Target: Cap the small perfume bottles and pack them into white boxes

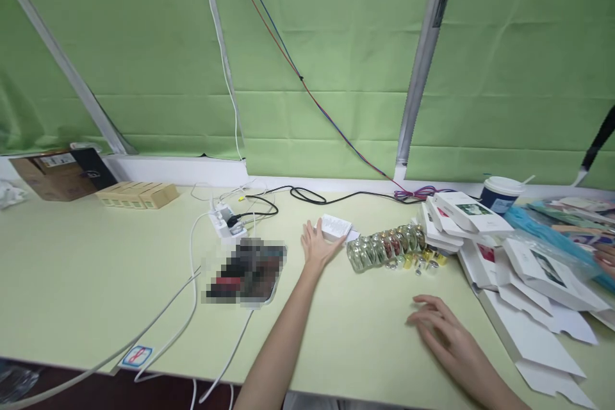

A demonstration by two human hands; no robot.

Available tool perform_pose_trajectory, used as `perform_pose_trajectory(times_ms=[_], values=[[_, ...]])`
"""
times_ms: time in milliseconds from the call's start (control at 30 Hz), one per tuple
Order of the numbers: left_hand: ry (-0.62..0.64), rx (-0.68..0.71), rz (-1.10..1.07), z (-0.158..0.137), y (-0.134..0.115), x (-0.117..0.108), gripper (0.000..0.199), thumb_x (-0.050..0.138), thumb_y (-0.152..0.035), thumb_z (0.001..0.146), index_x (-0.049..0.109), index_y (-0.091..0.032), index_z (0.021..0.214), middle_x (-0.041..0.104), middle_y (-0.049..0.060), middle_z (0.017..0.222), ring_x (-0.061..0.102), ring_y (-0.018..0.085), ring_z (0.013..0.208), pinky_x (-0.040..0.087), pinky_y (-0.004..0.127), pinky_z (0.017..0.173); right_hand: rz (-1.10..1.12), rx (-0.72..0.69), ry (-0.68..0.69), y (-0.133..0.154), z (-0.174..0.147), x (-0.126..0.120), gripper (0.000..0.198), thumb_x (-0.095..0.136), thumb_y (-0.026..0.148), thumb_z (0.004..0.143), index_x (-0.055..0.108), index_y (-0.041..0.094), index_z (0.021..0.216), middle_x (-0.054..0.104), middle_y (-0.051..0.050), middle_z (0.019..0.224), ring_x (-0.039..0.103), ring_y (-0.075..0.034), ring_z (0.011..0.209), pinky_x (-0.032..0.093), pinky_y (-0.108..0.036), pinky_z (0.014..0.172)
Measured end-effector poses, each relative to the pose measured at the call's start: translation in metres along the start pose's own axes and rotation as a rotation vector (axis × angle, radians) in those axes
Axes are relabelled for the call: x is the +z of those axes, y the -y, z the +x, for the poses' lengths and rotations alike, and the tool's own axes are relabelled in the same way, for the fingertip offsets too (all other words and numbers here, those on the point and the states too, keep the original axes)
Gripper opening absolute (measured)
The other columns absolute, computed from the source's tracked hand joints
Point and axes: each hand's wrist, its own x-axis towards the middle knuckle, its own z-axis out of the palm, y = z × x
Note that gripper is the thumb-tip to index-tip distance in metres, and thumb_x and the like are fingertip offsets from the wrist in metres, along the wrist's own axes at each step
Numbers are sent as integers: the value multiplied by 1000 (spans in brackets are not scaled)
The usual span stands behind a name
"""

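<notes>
My left hand (317,245) reaches to the middle of the table, its fingers spread. Its thumb and index finger lie against the near left side of a small white box (336,226) with printed text. Just right of that box, a row of small glass jars (384,247) lies on its side, with green and reddish contents. Small gold and silver lids or caps (423,261) are scattered beside the jars. My right hand (444,336) hovers over or rests on the table nearer to me, fingers loosely bent and apart, holding nothing.
White flat cartons (528,327) and white boxes (473,213) pile up at right, before a tub (500,195). Another person's hand (606,257) shows at the right edge. A power strip (227,221), cables, a blurred tablet-like device (276,275) and cardboard boxes (139,195) lie left.
</notes>
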Motion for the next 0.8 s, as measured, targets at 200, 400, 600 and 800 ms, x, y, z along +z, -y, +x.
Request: perform_pose_trajectory(times_ms=[200,400,600,800], values=[[-31,140,-31,-3,-1,3,74,59,-59,68,42,-24,131,23,9,149,15,31,138,18,44,109,55,-323,-179,67,75,4,26,40,17,87,64,24,80,61,-7,98,60,-19,92,49,-31,76],[-174,-24,-162,0,-1,-5,53,65,-43,65,55,-23,113,45,9,132,42,30,119,34,44,98,38,-255,-451,111,170,23,23,43,13,81,64,21,79,63,-5,85,58,-18,84,44,-33,78],[-527,-88,-477,11,5,-17,52,62,-39,69,53,-17,114,52,12,118,45,26,117,28,43,104,236,53,-415,120,213,42,27,43,17,77,68,24,82,66,1,99,57,-10,61,43,-26,63],[-610,21,-704,3,-5,-22,40,62,-42,71,60,-21,104,49,12,121,44,25,117,38,40,96,125,131,-343,123,217,40,19,56,30,74,70,27,87,68,1,98,62,-18,84,43,-26,69]])
